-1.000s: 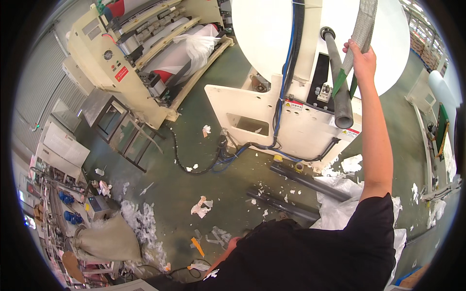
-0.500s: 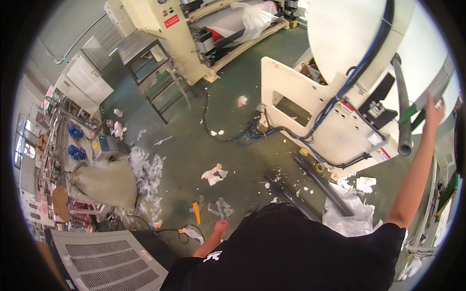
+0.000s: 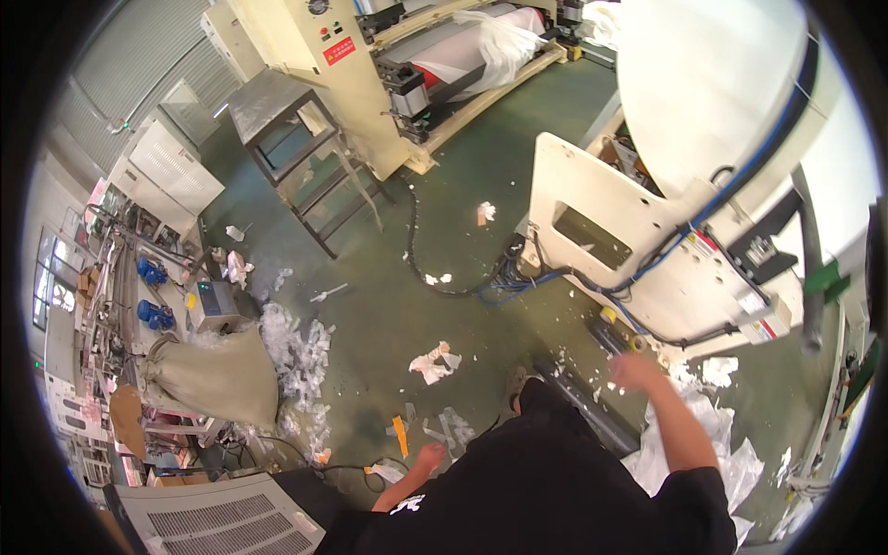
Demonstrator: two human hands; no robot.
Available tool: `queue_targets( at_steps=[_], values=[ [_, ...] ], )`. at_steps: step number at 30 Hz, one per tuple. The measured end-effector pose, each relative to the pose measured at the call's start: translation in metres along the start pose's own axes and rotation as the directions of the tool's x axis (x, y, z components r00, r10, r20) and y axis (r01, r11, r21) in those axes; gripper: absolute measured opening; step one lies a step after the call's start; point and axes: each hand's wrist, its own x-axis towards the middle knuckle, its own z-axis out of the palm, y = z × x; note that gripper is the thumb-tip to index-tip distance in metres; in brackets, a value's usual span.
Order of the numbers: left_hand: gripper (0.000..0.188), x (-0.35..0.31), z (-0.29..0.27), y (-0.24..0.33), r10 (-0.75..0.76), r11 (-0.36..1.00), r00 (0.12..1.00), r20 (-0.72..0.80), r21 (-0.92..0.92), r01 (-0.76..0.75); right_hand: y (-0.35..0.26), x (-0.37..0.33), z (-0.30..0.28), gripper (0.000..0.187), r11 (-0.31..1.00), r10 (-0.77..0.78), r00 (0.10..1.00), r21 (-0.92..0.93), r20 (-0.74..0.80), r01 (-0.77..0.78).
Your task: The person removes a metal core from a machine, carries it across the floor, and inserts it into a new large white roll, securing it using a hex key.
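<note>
My left hand [image 3: 430, 457] hangs low over the floor near some torn clear film [image 3: 450, 427], its fingers curled in and nothing visible in them. My right hand [image 3: 636, 370] is out in front of me at the right, loosely closed, with no object showing in it. It covers part of a dark tube [image 3: 606, 335] lying on the floor. A second dark tube [image 3: 597, 413] lies beside it, partly hidden by my body. Farther right, a grey bar [image 3: 811, 277] with a green piece [image 3: 826, 280] stands out from the cream machine frame [image 3: 578, 190], apart from my hand.
Blue and black cables [image 3: 546, 277] trail from the frame across the floor. Crumpled white plastic [image 3: 689, 425] lies at my right. A metal step stand [image 3: 305, 157] stands ahead. At left are a stuffed sack [image 3: 213, 375], scattered film scraps [image 3: 296, 347] and a vented grey cabinet [image 3: 222, 518].
My right hand has left the grey bar and green piece and come down and inward over the floor tubes. The view has shifted right, and a shoe now shows.
</note>
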Motion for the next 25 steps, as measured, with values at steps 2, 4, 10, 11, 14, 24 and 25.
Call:
queue_targets(
  at_steps=[2, 4, 10, 11, 14, 24, 25],
  values=[
    [0.025, 0.040, -0.014, 0.006, -0.020, 0.999, 0.999, -0.041, -0.039, 0.019, 0.007, 0.029, 0.080, 0.025, 0.986, -0.119, 0.989, 0.126, 0.085, 0.108],
    [0.027, 0.091, -0.023, 0.026, -0.373, 0.890, 0.924, -0.081, -0.314, 0.332, 0.002, 0.076, 0.144, 0.028, 0.986, -0.163, 0.920, 0.025, 0.357, 0.165],
    [0.030, 0.166, -0.122, 0.130, -0.103, 0.965, 0.994, -0.033, -0.245, 0.092, -0.018, 0.266, 0.062, 0.036, 0.985, -0.160, 0.952, -0.026, 0.262, 0.173],
    [0.028, 0.176, -0.134, 0.147, -0.298, 0.934, 0.954, -0.042, -0.219, 0.282, -0.038, 0.302, 0.015, 0.039, 0.996, -0.093, 0.991, -0.005, 0.101, 0.094],
    [0.024, 0.242, -0.198, 0.167, -0.135, 0.961, 0.991, -0.013, 0.240, 0.135, -0.120, 0.381, -0.146, 0.058, 0.936, -0.255, 0.925, 0.169, -0.281, 0.310],
    [0.041, 0.449, -0.313, 0.185, -0.233, 0.930, 0.945, -0.228, -0.337, 0.148, -0.267, 0.481, -0.528, 0.084, 0.421, -0.488, 0.467, 0.269, -0.738, 0.866],
    [0.041, 0.486, -0.330, 0.193, -0.301, 0.915, 0.936, -0.184, -0.331, 0.229, -0.266, 0.500, -0.554, 0.085, 0.477, -0.496, 0.501, 0.259, -0.709, 0.840]
  ],
)
